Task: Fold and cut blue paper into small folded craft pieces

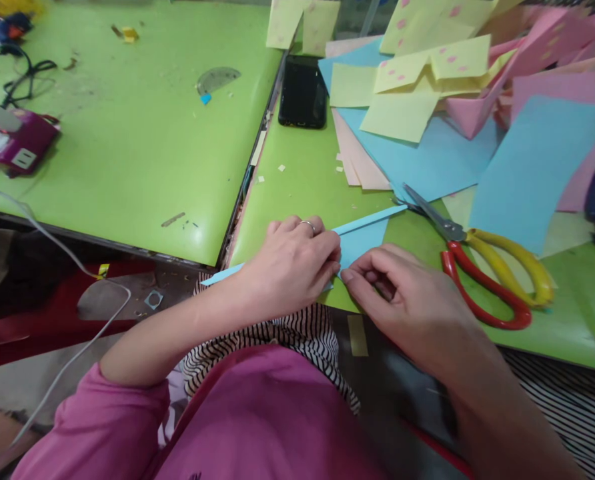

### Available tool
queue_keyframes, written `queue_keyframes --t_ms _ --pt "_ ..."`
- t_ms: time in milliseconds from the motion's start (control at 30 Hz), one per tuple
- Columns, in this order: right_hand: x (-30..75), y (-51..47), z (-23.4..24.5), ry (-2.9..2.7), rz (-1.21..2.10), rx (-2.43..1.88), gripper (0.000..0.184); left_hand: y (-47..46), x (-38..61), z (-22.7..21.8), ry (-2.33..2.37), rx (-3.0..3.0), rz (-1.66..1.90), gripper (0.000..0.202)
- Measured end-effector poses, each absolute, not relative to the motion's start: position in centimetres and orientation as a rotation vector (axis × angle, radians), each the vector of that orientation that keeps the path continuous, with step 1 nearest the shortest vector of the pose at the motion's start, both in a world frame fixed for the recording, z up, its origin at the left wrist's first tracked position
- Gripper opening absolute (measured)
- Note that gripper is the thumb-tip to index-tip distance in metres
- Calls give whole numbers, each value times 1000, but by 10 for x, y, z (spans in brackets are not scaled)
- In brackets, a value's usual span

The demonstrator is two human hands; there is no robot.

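Note:
A sheet of light blue paper point(365, 241) lies at the table's front edge, with a narrow strip folded over along its far side. My left hand point(302, 257), a ring on one finger, presses down on the paper with curled fingers and covers its middle. Close beside it, my right hand point(397, 287) pinches the paper's near edge between thumb and forefinger. To the right, scissors point(452, 230) with one red and one yellow handle lie with their blade tips by the paper's right end.
A black phone point(303, 92) lies ahead. Blue, yellow and pink papers point(417, 157) are heaped at the back right. A gap point(247, 173) divides two green tabletops. On the left one are a clear protractor point(218, 80) and a purple device point(20, 143) with a cable.

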State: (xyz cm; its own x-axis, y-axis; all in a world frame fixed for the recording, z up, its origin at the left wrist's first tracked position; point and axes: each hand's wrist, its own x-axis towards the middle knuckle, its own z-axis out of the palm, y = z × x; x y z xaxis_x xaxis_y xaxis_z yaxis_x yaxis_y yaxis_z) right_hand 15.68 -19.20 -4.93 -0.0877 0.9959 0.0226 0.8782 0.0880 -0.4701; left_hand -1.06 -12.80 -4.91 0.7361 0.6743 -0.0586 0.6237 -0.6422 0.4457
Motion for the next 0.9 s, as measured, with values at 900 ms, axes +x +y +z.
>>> queue_keyframes --t_ms 900 --pt "166 -220 -65 -2243 -14 -1489 25 -134 -5 -52 1097 2518 250 14"
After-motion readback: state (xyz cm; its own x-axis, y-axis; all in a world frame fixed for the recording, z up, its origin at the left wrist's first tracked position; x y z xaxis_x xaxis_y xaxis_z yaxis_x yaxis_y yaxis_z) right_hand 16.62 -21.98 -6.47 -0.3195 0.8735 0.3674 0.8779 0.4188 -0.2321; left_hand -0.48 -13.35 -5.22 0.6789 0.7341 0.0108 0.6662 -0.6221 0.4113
